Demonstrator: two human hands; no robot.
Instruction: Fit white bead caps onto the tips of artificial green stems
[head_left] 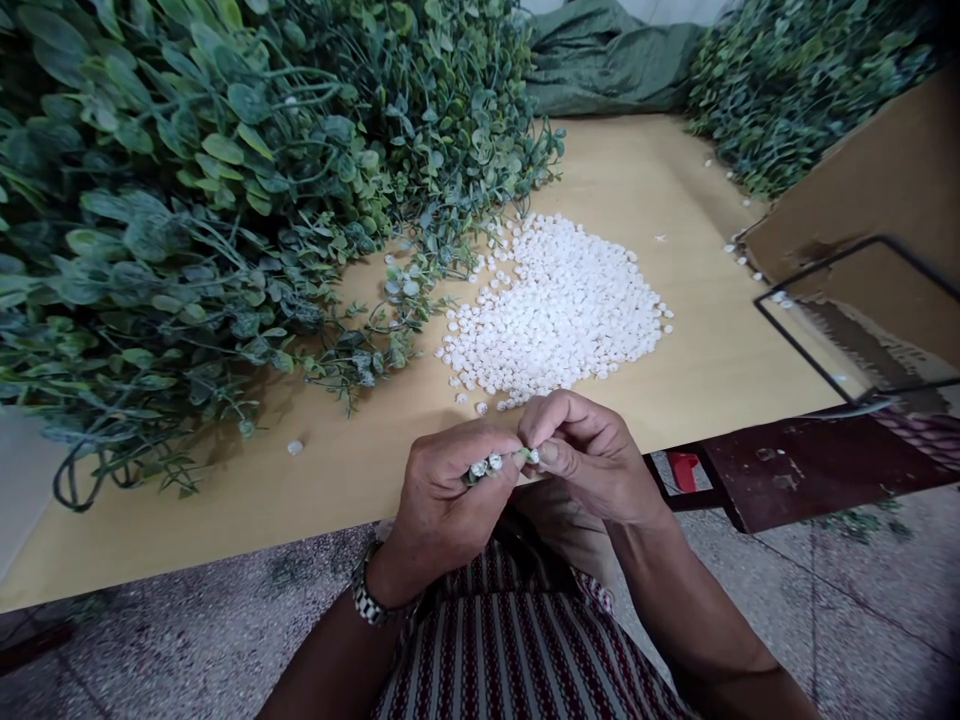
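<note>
My left hand (454, 500), a watch on its wrist, is closed around a small bunch of green stems with white pieces (486, 465) showing between thumb and fingers. My right hand (596, 460) pinches at a small white bead-like piece (534, 455) on a green stem tip, the thumb and forefinger meeting the left fingertips. Both hands are over the near edge of the table. Just beyond them lies a wide pile of small white bead-like pieces (555, 310). Most of the stems' length is hidden inside the left hand.
Artificial green foliage (247, 180) is heaped on the left of the tan tabletop (360, 480), with another heap (802, 90) at the back right. A torn cardboard box (862, 190) and a black wire frame (802, 350) stand at right. Dark green cloth (611, 60) lies behind.
</note>
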